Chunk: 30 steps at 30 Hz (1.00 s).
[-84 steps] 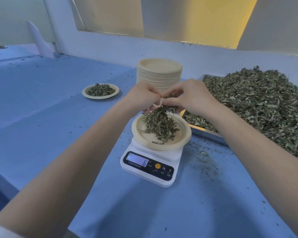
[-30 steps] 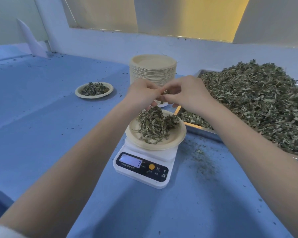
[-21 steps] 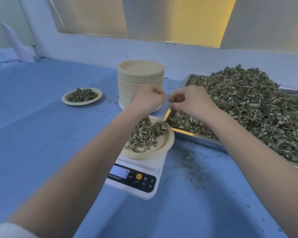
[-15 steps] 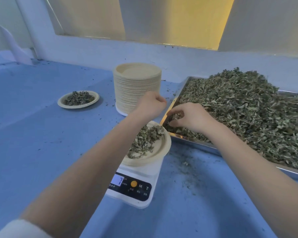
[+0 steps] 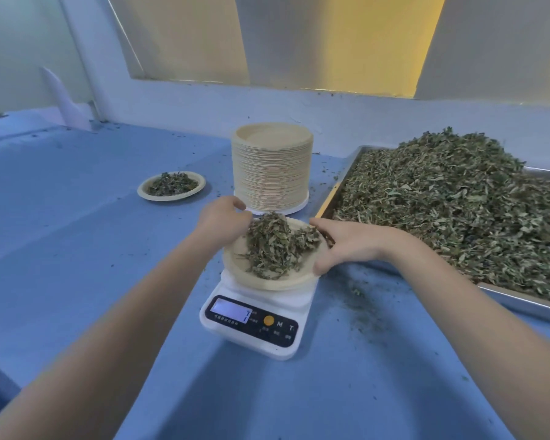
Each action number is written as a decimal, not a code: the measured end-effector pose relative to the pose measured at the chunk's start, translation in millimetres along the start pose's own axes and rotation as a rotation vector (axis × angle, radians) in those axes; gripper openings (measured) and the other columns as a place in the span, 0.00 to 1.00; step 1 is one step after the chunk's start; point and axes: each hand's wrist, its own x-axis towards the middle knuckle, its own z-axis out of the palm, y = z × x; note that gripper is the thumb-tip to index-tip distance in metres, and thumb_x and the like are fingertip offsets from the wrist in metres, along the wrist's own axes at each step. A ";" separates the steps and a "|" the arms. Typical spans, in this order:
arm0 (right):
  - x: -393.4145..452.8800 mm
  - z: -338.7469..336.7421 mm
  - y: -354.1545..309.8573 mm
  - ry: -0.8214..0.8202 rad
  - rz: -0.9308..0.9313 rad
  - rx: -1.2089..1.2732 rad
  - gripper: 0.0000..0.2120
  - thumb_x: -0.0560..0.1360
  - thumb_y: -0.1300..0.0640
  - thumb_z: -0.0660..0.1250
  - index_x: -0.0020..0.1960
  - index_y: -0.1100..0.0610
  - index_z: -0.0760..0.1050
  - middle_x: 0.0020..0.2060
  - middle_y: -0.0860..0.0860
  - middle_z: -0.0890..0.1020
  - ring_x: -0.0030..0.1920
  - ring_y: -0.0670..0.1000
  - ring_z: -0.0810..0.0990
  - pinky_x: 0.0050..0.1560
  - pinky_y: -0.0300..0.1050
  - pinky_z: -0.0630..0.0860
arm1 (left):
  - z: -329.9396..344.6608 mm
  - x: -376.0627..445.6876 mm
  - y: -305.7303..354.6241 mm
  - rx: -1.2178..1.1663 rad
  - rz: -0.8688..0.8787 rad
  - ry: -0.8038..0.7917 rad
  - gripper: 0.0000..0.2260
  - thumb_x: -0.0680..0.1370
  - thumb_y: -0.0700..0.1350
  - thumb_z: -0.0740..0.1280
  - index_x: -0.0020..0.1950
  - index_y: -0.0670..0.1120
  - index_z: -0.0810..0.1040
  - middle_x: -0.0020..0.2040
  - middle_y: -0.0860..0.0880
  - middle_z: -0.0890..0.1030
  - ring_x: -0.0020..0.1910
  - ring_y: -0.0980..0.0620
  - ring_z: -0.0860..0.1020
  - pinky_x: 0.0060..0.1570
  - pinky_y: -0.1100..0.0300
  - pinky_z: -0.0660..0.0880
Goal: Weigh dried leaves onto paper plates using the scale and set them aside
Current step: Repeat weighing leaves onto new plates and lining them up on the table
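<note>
Head view, nearest first: two bare forearms reach in from the lower corners toward a white digital kitchen scale (image 5: 254,325) standing on the blue-covered bench (image 5: 77,249); its lit display seems to read 7. On the scale's platform sits a round beige paper plate (image 5: 267,281) carrying a loose heap of dried green leaves (image 5: 275,246). The right hand (image 5: 346,246) grips the plate's right rim, thumb at the near edge and fingers (image 5: 319,225) curved round the far side. The left hand (image 5: 223,223) is at the plate's left rim with curled fingers; whether it actually grips the rim I cannot tell. Right of the scale lies a wide metal tray (image 5: 521,301) piled high with dried leaf stock (image 5: 458,211), crumbs scattered between them. Behind the scale rises a tall stack of beige paper plates (image 5: 272,173). Left of that stack, well apart from the scale, rests a filled paper plate of leaves (image 5: 171,185).
</note>
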 end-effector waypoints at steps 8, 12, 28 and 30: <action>0.7 16.5 -11.5 0.053 0.027 -0.120 0.69 0.52 0.36 0.79 0.77 0.49 0.37 0.77 0.52 0.50 0.76 0.55 0.50 0.74 0.57 0.56 | 0.6 -20.2 -9.2 -0.055 -0.115 -0.058 0.16 0.78 0.42 0.59 0.33 0.45 0.57 0.30 0.48 0.58 0.29 0.51 0.57 0.31 0.57 0.53; -2.7 18.2 -11.0 0.115 -0.004 -0.131 0.69 0.51 0.34 0.78 0.77 0.47 0.38 0.77 0.50 0.54 0.75 0.54 0.56 0.73 0.55 0.57 | -4.2 -21.5 -5.0 -0.161 -0.097 -0.009 0.14 0.74 0.34 0.56 0.32 0.46 0.55 0.30 0.48 0.56 0.30 0.51 0.53 0.32 0.58 0.50; 40.4 5.3 -67.6 0.135 -0.214 0.035 0.65 0.51 0.36 0.80 0.77 0.44 0.46 0.75 0.40 0.56 0.73 0.43 0.57 0.63 0.36 0.56 | -66.4 8.9 -38.9 -0.155 -0.108 0.151 0.11 0.77 0.35 0.56 0.48 0.46 0.75 0.43 0.46 0.73 0.44 0.46 0.68 0.44 0.56 0.66; 56.5 9.4 -83.8 0.151 -0.255 0.065 0.60 0.54 0.41 0.82 0.76 0.46 0.52 0.67 0.33 0.64 0.69 0.40 0.61 0.60 0.28 0.58 | -82.2 18.2 -52.2 -0.222 -0.144 0.218 0.12 0.78 0.36 0.59 0.54 0.46 0.78 0.45 0.47 0.75 0.45 0.46 0.70 0.43 0.57 0.68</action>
